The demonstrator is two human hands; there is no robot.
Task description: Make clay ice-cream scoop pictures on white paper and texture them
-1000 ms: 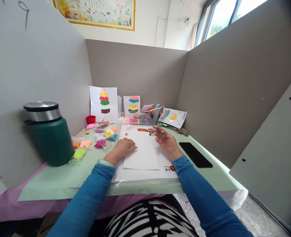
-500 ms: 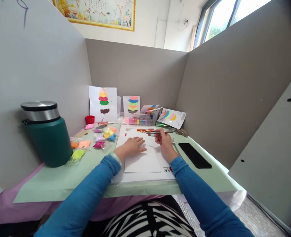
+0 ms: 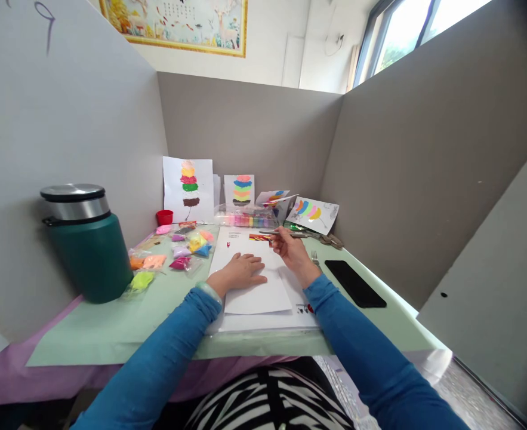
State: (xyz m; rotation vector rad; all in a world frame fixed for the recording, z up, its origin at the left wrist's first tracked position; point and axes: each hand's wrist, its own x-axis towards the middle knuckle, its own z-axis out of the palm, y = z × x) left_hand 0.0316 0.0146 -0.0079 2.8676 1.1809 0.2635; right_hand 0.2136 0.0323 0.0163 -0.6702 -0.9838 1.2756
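My left hand (image 3: 240, 273) lies flat with its fingers spread on a white sheet of paper (image 3: 258, 298), which rests on a larger white sheet (image 3: 221, 257). To the right, my right hand (image 3: 292, 252) is raised over the upper part of the larger sheet, its fingers closed on a slim grey pen-like tool (image 3: 267, 232) held nearly level. Just beyond the fingertips is a red and yellow striped strip (image 3: 258, 237) on the paper. The smaller sheet shows no marks.
A green flask (image 3: 91, 257) stands at the left, near colourful clay packets (image 3: 181, 263) and a red cup (image 3: 165, 217). Painted sheets (image 3: 188, 190) lean at the back. A black phone (image 3: 355, 283) and a fork (image 3: 314, 258) lie at the right.
My right hand has moved a little left with the tool, over the striped strip. My left hand stays flat on the paper. The view has shifted slightly.
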